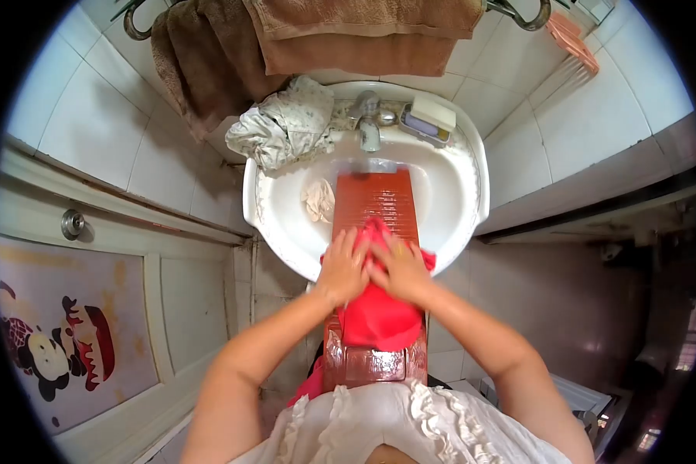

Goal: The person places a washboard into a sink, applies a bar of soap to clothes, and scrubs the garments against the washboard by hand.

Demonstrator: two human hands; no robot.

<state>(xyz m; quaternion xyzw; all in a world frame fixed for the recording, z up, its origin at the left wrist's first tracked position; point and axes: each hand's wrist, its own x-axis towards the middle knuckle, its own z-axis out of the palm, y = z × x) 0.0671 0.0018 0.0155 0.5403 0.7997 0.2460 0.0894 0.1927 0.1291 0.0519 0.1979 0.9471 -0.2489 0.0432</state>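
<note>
Apparently we're scrubbing: our fingers [346,246] press the red cloth [383,319], grip unclear. Another stroke needs steady pressure on the washboard [375,195] beneath them.

Under my left hand [343,268] and right hand [404,271]: red cloth [382,317], matt, wrinkled. My washboard [374,199]: ridged, glossy, wet-looking; plastic or wood, cannot tell. Sink [447,185]: smooth, shiny, ceramic-looking. Tap [370,133]: metal, shiny. Brown towels [363,22]: matt, rough pile. Patterned cloth [284,130]: matt, crumpled. Wall tiles [93,112]: smooth, glazed. Door knob [72,224]: polished metal.
</note>
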